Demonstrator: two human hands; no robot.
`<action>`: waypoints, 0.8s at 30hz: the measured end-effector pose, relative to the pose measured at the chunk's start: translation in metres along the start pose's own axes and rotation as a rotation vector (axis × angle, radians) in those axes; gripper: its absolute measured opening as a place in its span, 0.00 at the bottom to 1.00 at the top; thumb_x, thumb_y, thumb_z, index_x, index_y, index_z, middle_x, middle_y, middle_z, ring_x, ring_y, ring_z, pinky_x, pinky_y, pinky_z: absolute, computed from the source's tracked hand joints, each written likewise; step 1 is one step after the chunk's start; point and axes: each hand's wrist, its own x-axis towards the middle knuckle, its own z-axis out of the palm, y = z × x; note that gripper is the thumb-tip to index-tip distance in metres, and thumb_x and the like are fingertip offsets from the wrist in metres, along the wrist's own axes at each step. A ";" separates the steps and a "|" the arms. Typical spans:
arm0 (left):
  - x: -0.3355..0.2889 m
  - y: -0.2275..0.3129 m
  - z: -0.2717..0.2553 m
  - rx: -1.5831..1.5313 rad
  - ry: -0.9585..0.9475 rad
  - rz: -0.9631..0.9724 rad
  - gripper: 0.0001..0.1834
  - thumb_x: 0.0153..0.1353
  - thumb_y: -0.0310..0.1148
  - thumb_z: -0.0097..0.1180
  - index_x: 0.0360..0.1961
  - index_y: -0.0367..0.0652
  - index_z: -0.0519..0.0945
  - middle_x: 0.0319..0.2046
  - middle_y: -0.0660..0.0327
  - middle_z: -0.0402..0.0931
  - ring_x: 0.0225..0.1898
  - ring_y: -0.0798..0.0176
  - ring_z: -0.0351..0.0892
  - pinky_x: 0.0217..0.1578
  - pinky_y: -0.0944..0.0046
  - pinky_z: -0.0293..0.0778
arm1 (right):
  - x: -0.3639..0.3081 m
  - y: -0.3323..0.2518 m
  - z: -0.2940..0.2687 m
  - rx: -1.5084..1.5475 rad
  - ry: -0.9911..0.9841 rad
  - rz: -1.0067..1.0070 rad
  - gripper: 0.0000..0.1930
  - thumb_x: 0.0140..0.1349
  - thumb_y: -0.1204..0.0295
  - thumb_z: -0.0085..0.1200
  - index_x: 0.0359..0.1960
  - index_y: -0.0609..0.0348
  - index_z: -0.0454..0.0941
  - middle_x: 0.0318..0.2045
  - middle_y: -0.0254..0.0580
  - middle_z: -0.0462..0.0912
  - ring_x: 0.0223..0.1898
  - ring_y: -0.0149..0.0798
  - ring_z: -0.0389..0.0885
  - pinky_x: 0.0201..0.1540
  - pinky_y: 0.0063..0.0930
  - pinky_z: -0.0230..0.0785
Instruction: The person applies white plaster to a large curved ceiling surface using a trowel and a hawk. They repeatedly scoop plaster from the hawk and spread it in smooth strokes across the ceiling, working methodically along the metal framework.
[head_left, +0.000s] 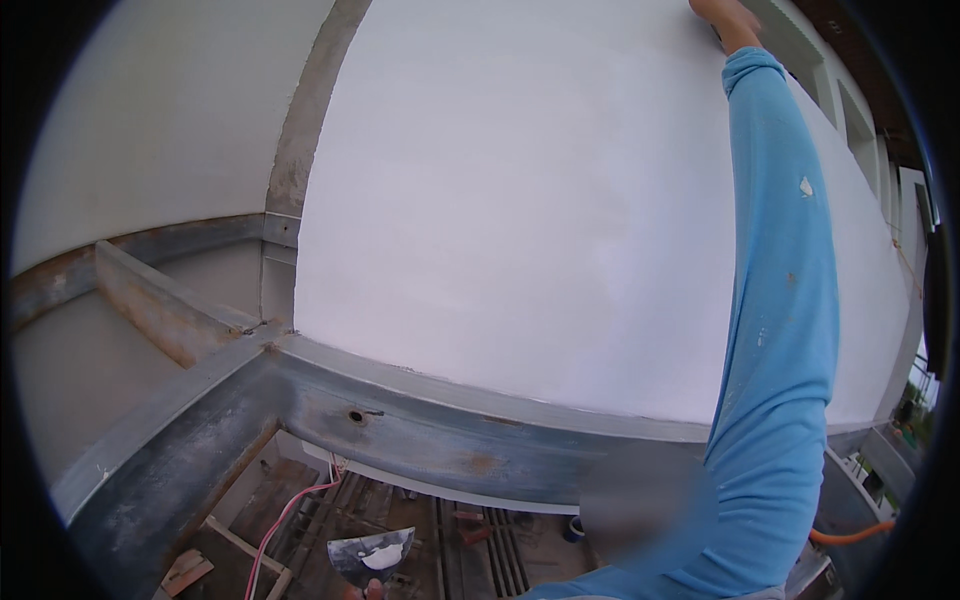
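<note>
Low in the view, my left hand point(372, 590) shows only its fingertips, closed on a putty knife point(350, 562). The wide dark blade carries a lump of white putty point(385, 556). My right arm, in a light blue sleeve with white specks, stretches up to the top right. At the upper edge my right hand point(732, 18) is at the white wall point(500, 200), partly cut off by the frame. A small dark edge shows beneath that hand; the fingers look closed around something I cannot make out.
Rusty grey steel beams point(430, 425) run along the foot of the wall and to the left. Below them lie a pink cable point(275, 527), wood pieces point(187, 573) and several long bars point(505, 550). An orange hose point(850, 537) is at the lower right.
</note>
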 end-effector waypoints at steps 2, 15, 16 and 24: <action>0.001 -0.001 -0.011 0.072 -0.031 -0.091 0.28 0.67 0.56 0.54 0.43 0.36 0.82 0.35 0.53 0.82 0.39 0.55 0.77 0.42 0.53 0.70 | -0.011 -0.033 -0.006 0.017 0.012 -0.019 0.18 0.61 0.59 0.50 0.45 0.54 0.85 0.46 0.47 0.86 0.51 0.49 0.84 0.50 0.42 0.75; -0.016 -0.029 -0.021 -0.053 0.167 0.109 0.22 0.67 0.48 0.58 0.27 0.38 0.78 0.20 0.65 0.71 0.26 0.67 0.66 0.26 0.57 0.65 | -0.088 -0.223 -0.026 0.082 0.133 -0.257 0.22 0.66 0.52 0.50 0.45 0.55 0.86 0.48 0.45 0.85 0.51 0.49 0.82 0.53 0.41 0.73; -0.019 -0.025 -0.014 -0.140 0.214 0.165 0.22 0.67 0.47 0.58 0.26 0.38 0.77 0.20 0.65 0.71 0.26 0.67 0.65 0.26 0.58 0.65 | -0.091 -0.232 -0.024 0.034 0.121 -0.402 0.19 0.66 0.56 0.49 0.45 0.56 0.86 0.47 0.45 0.85 0.50 0.50 0.82 0.51 0.42 0.74; -0.026 -0.013 -0.025 -0.018 -0.016 -0.005 0.23 0.67 0.50 0.57 0.29 0.38 0.79 0.21 0.65 0.72 0.27 0.69 0.68 0.28 0.60 0.66 | -0.073 -0.168 -0.070 0.445 0.351 -0.400 0.14 0.65 0.66 0.48 0.36 0.60 0.85 0.41 0.53 0.85 0.44 0.55 0.84 0.47 0.46 0.75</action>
